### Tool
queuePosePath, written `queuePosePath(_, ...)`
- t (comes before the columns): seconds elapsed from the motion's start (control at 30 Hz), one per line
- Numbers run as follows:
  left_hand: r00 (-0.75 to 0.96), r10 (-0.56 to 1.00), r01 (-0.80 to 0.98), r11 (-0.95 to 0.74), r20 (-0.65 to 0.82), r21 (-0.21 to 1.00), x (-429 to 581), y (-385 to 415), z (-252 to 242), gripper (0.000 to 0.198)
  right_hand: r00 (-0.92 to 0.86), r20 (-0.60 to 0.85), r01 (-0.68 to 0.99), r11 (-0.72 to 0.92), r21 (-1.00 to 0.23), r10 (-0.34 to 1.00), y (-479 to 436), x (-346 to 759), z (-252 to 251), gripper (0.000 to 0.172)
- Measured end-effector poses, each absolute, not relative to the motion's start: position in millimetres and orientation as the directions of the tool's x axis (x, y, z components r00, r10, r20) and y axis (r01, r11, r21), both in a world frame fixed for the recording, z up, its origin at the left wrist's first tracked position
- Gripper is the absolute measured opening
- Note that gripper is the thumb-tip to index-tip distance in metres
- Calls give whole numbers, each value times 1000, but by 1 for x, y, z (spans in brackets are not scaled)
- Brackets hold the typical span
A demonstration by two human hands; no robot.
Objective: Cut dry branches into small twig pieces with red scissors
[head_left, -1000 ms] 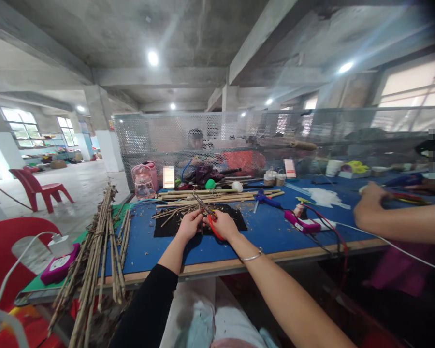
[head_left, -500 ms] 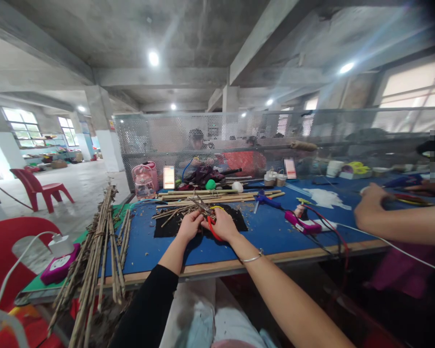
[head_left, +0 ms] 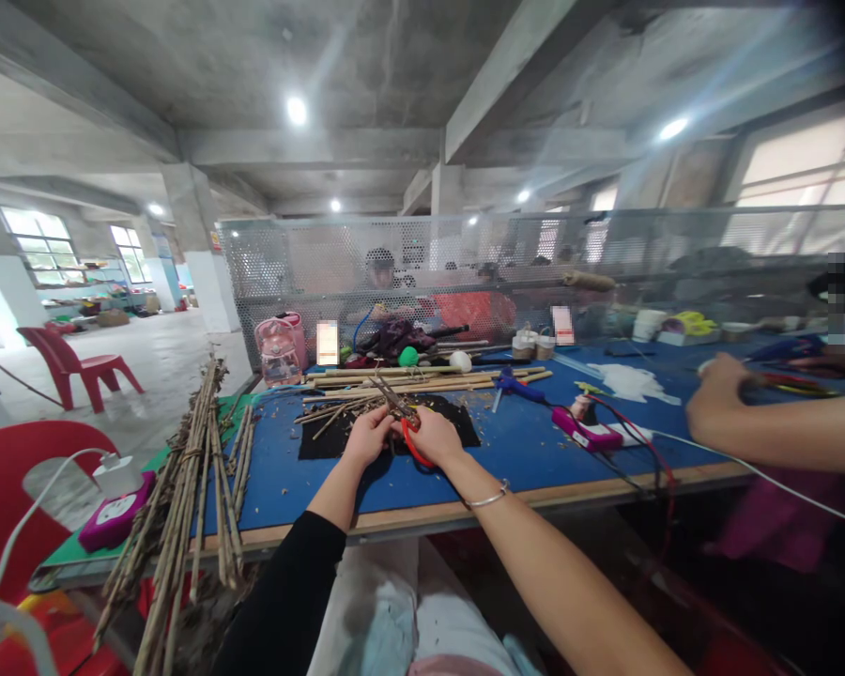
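My right hand [head_left: 435, 436] is closed around a pair of scissors [head_left: 420, 453] with red handles, their blades pointing up and left over a black mat [head_left: 465, 427]. Close beside it, my left hand [head_left: 368, 435] has its fingers pinched together near the blades; whatever sits in that pinch is too small to make out. Brown scraps and thin sticks [head_left: 332, 415] lie on the mat around both hands. Longer pale sticks [head_left: 457, 381] are laid across the table just beyond.
A bundle of dry stalks [head_left: 190, 469] hangs over the table's left edge. A blue glue gun [head_left: 521, 388] and a purple power strip [head_left: 586, 432] with cables lie to the right. A co-worker's arm [head_left: 781, 427] reaches in at far right. A perforated metal screen [head_left: 288, 253] stands behind.
The scissor blades look slightly shifted, and less of the yellow on the handles shows. Both hands stay in nearly the same place.
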State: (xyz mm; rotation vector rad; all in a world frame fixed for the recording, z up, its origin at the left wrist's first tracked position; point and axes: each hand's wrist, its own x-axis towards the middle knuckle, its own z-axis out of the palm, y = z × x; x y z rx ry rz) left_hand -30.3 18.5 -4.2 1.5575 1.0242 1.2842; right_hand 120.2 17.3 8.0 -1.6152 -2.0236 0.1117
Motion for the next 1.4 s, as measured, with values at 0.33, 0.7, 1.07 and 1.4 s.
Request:
queuePosePath(0.33,168,958,23,-241,234,970,-32,20,-5,48,-163,333,832,311,-459,929,20,122,7,53)
queuePosePath(0.7,146,953,86,-280,266,956,-31,19,-4,33,-181,429,876,343,-339,885,18,122,7,59)
queuePosePath(1.07,127,960,88,-263,251,961,-28,15,0,31,-178,363,870,318,-376,915,14,118,14,53)
queuePosePath(1.4,130,962,-52,-236,241,970,-27,20,-3,31,-139,360,890,276,-363,923,13,116,13,56)
